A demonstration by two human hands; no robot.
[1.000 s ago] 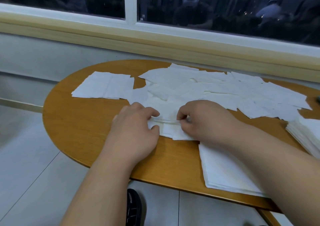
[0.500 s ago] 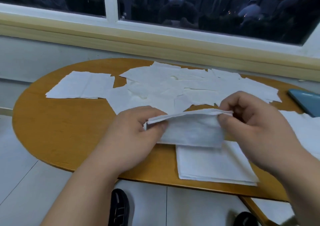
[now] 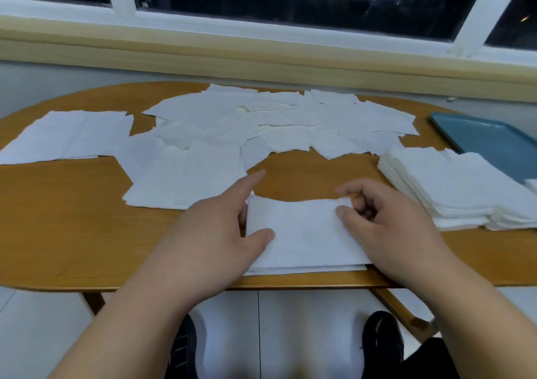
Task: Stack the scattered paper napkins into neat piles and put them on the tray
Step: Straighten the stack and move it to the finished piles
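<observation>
- While I watch through the head camera, both hands sit at 6 o'clock on the bench (image 3: pixel 72 218). They flank a low near pile (image 3: pixel 302 268) of napkins that lies close to the bench's front edge.
- I have the left hand (image 3: pixel 215 233) loose and spread. Its thumb tip rests on the top napkin (image 3: pixel 305 230) by the left edge, and its index finger stretches toward 12 o'clock past the pile's far left corner. It grips nothing.
- I have the right hand (image 3: pixel 392 233) with fingers curled, index and thumb pinching the top napkin's far right corner.
- Scattered napkins (image 3: pixel 261 122) lie as overlapping single sheets across the back of the bench, from 9 o'clock through 12 to about 2.
- A taller pile (image 3: pixel 453 192) stands at 3 o'clock, near the right hand but apart from it.
- I see the blue tray (image 3: pixel 494 140) at 2 o'clock, at the bench's right end. The taller pile's far side meets the tray's near rim, but I cannot tell whether it rests on it.
- Black shoes (image 3: pixel 183 346) show on the pale floor below the bench.
</observation>
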